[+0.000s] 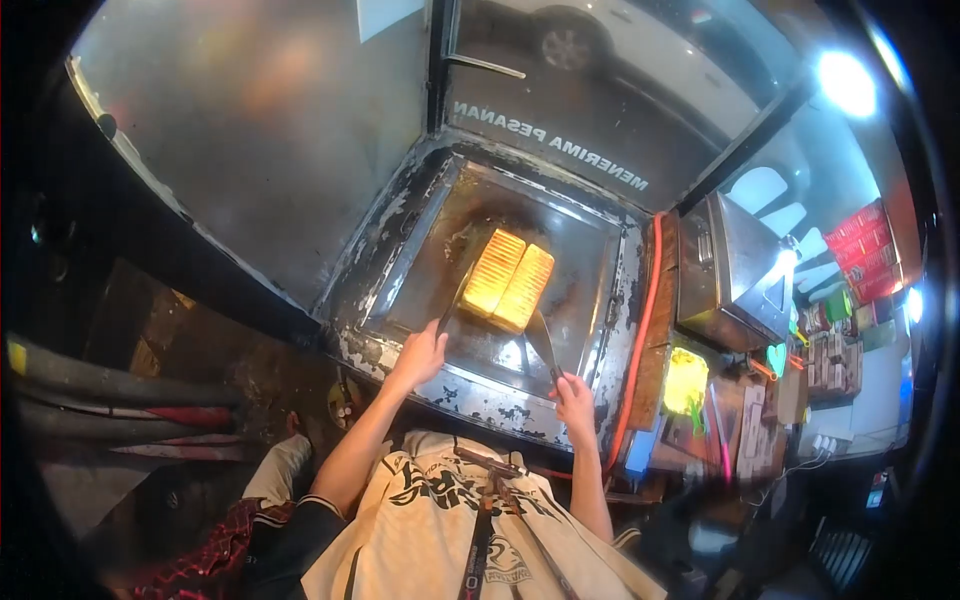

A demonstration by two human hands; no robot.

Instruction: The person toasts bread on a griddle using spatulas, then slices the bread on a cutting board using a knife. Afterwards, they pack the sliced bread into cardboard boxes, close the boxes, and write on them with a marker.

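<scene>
Two blocks of browned, ridged bread (510, 278) lie side by side on a dark, oily griddle (580, 290). My left hand (424, 356) is closed around the handle of a spatula, whose thin dark edge runs along the bread's left side. In my right hand (574, 408) is a second spatula (543, 345), its metal blade reaching up to the bread's lower right corner. The blades flank the bread from both sides. Whether either one is under it, I cannot tell.
Glass panels with reversed lettering (550, 140) stand behind the griddle. An orange hose (641, 350) runs down its right side. Beyond are a metal box (735, 270), a yellow tub (686, 380) and red packets (862, 250). At lower left, a person's foot (292, 425) shows.
</scene>
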